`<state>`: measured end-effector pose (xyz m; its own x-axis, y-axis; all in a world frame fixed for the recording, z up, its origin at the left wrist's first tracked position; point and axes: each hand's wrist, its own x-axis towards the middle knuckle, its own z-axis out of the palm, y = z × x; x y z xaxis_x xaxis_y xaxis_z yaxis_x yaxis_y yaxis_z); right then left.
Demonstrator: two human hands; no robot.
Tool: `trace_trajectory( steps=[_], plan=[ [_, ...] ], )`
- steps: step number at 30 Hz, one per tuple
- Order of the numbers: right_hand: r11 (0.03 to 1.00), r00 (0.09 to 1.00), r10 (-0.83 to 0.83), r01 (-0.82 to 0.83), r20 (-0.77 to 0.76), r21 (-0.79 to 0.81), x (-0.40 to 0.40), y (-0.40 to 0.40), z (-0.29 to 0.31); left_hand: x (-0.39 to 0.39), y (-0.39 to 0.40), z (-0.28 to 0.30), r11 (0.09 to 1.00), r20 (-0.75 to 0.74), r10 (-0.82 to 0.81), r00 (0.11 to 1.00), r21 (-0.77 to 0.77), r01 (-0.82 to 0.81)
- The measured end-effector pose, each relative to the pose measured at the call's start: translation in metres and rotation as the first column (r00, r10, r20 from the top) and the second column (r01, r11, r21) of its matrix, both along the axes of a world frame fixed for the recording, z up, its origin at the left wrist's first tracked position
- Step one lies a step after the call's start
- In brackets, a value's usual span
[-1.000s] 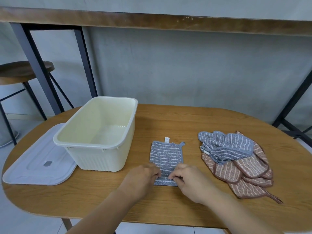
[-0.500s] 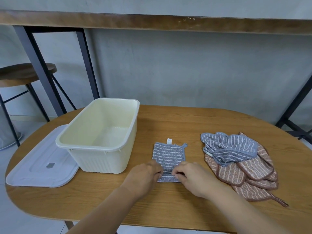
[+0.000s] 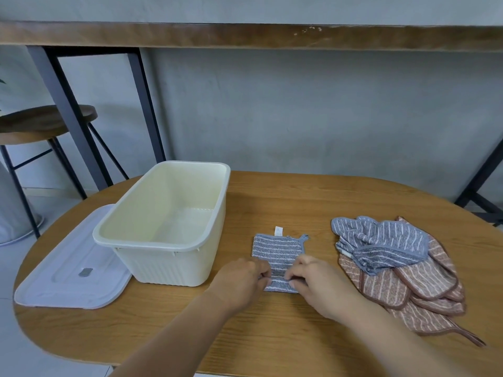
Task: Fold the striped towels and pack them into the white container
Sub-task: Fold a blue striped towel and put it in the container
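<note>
Both hands, left hand and right hand, pinch the near edge of the folded blue towel with curled fingers, near the table's front edge. The white container holds no towels.

We see a rough grey plaster wall behind the oval wooden table, far beyond the grip. High above it runs a worn wooden shelf on black metal legs. Far left of the grip stands a round dark wooden stool on pale floor tiles. Light is soft and even.
</note>
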<state>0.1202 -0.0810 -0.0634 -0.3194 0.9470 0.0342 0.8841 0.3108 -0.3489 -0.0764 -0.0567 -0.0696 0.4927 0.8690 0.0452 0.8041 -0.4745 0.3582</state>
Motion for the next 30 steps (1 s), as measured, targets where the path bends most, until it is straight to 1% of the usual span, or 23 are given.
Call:
trace_trajectory(
  steps=[3,7,10,15,19,21,23,25,27,30],
  plan=[
    [0.999,1.000,0.017,-0.018,0.002,0.052,-0.001,-0.002,-0.003,0.003,0.004,-0.001,1.000,0.014,0.019,1.000,-0.008,-0.019],
    [0.999,0.999,0.033,-0.033,0.021,0.003,0.005,0.001,-0.004,0.004,0.008,-0.004,0.999,0.083,0.032,0.996,0.016,-0.034],
    [1.000,0.999,0.027,-0.027,0.032,-0.003,0.006,0.007,-0.004,0.001,0.007,-0.006,1.000,0.083,0.013,0.996,0.014,-0.014],
    [0.999,0.998,-0.033,0.033,-0.045,-0.019,0.004,0.018,-0.007,0.000,0.016,0.001,1.000,0.009,-0.014,1.000,0.013,0.014],
    [0.997,0.993,-0.049,0.055,-0.106,0.054,0.002,0.019,-0.008,0.002,0.024,0.003,0.997,0.057,0.062,0.996,-0.038,-0.060],
    [0.999,0.995,-0.037,0.039,-0.088,0.020,0.004,0.019,-0.008,0.003,0.028,0.002,0.995,0.061,0.091,0.994,-0.044,-0.089],
    [1.000,0.999,-0.022,0.021,-0.037,-0.020,0.006,0.024,-0.007,0.006,0.031,0.001,0.994,0.066,0.104,0.992,-0.035,-0.102],
    [1.000,1.000,-0.011,0.011,0.007,-0.017,0.008,0.030,-0.005,0.008,0.032,-0.001,0.994,0.085,0.107,0.991,-0.013,-0.107],
    [0.999,1.000,-0.025,0.025,-0.007,-0.029,0.009,0.037,-0.001,0.006,0.030,-0.003,0.995,0.103,0.094,0.990,0.024,-0.097],
    [0.995,0.995,-0.084,0.081,-0.052,-0.059,0.010,0.046,0.001,0.003,0.030,-0.006,0.996,0.058,0.064,0.996,0.059,-0.067]
  ],
)
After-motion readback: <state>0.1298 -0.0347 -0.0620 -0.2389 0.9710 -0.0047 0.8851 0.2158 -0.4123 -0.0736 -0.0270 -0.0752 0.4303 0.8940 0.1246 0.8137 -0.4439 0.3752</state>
